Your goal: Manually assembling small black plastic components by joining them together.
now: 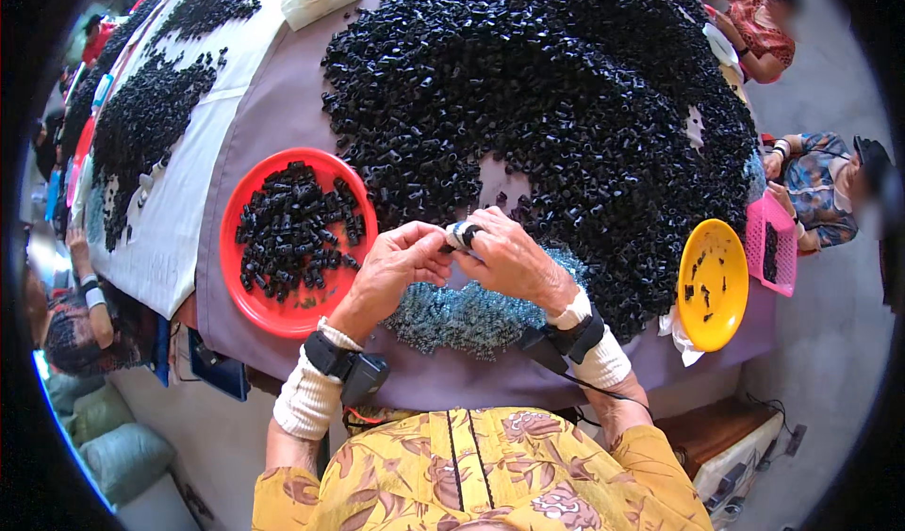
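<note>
My left hand (401,265) and my right hand (514,254) meet over the near part of the table. A small black plastic piece (447,247) is pinched in my left fingertips, partly hidden by the fingers. Against it press the closed fingers of my right hand, one wrapped in a pale and dark band; what they hold is hidden. Just below the hands lies a heap of tiny pale-blue, spring-like parts (462,319). Beyond them spreads a large pile of small black tubular pieces (584,107).
To the left, a red round tray (232,291) holds many black pieces. A yellow oval tray (731,291) with several black bits sits right, beside a pink basket (787,279). A white cloth (240,88) bears more black piles. Other people work at both sides.
</note>
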Available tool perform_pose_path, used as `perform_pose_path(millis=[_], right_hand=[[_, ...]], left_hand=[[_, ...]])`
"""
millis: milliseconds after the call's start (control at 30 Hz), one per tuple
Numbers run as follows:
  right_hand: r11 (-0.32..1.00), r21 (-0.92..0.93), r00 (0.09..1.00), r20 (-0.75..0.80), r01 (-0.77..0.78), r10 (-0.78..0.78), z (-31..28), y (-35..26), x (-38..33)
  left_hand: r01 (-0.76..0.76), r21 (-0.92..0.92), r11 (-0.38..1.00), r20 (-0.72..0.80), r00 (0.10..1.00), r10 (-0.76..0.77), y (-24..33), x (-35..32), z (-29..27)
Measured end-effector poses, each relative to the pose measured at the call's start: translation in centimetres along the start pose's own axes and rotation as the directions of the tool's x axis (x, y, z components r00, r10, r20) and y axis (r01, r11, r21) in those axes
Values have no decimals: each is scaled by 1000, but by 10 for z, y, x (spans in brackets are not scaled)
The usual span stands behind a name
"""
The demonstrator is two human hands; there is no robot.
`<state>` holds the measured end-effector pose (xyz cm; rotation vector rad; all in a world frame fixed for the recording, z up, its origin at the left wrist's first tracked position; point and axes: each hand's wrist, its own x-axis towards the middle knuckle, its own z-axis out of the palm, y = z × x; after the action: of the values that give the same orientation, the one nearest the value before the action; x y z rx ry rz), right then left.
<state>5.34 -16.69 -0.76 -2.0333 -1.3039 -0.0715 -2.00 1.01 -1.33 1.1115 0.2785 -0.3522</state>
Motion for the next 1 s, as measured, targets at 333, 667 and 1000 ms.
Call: perform_pose_path(millis=[333,667,1000], right_hand=[[991,99,992,-80,-90,98,-8,0,10],[979,145,976,-145,-143,164,-14,-9,18],[956,-209,978,-63,-207,199,-19,30,3]], left_hand=[[-16,-204,979,52,998,27,5,1,-1],[-93,-391,916,-24,996,91,9,3,-2],[-144,-356,923,-76,989,125,5,6,-14]])
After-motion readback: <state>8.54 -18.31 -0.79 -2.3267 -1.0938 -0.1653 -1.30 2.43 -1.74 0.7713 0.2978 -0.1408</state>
